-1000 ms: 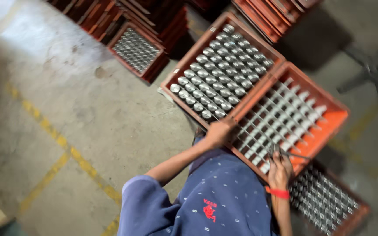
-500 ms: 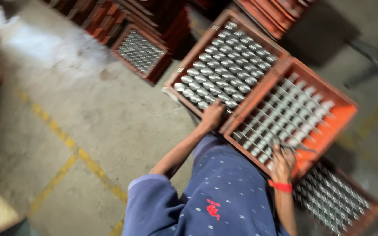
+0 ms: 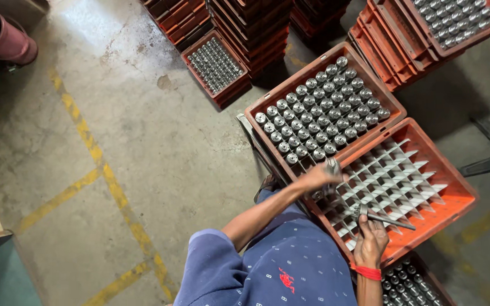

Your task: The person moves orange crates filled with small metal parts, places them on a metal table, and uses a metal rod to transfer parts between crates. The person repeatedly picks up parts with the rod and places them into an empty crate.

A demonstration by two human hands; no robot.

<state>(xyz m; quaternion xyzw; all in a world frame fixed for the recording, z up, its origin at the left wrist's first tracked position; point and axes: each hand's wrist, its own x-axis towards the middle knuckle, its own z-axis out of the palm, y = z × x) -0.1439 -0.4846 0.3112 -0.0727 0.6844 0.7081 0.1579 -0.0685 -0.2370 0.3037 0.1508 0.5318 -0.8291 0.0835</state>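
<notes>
Here left hand [image 3: 320,177] grips metal cylinder [image 3: 332,168] at orange crate [image 3: 452,184] edge — right hand [image 3: 371,238] inside.

the only packages are crates; no labels, signs or screens show. a brown crate [image 3: 324,110] sits on the floor in the middle, its grid filled with round silver metal parts [image 3: 319,119]. touching its lower right side is an orange crate [image 3: 426,187] with white dividers [image 3: 395,181], its cells mostly bare. a smaller brown crate of parts [image 3: 216,67] lies up and to the left, against stacks of brown crates [image 3: 245,25] along the top edge. orange crates [image 3: 415,34] are stacked at the top right, the uppermost filled with parts. another dark crate [image 3: 409,283] shows at the bottom right corner.
</notes>
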